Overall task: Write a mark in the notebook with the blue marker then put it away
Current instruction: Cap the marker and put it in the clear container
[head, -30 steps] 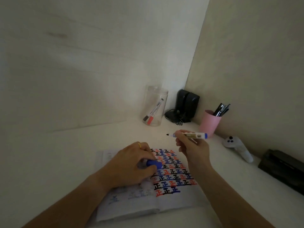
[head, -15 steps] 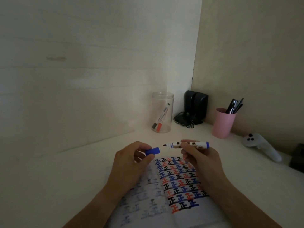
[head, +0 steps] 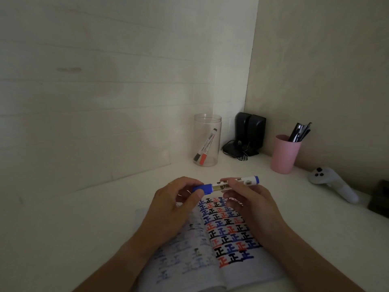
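Half a second back the blue cap (head: 201, 189) was held apart from the marker's bare tip; now it sits over that tip, the two hands drawn together so that cap and barrel form one line. Both hands hover above the open notebook (head: 229, 234), at its far edge.

Her or his left hand (head: 168, 209) pinches the cap between thumb and curled fingers. Just beside it, the right hand (head: 250, 205) grips the white barrel of the blue marker (head: 231, 183) with fingertips above and thumb beneath, the blue tail end poking out past the knuckles. Whether the cap is fully pushed home I cannot tell.

Under the hands, the notebook lies flat on the white desk (head: 94, 218). Its right page is filled with rows of marks in blue, red and black; the left page shows only faint traces.

Beyond the notebook, near the wall corner, stands a clear jar (head: 207, 140) with two markers leaning inside, one red-capped, one black-capped. Right of the jar sit black speakers (head: 250, 131), then a pink cup (head: 284, 153) holding dark pens. Further right of the notebook, a pale controller (head: 332, 184) lies on the desk, and a dark box (head: 380, 199) shows at the frame's edge.
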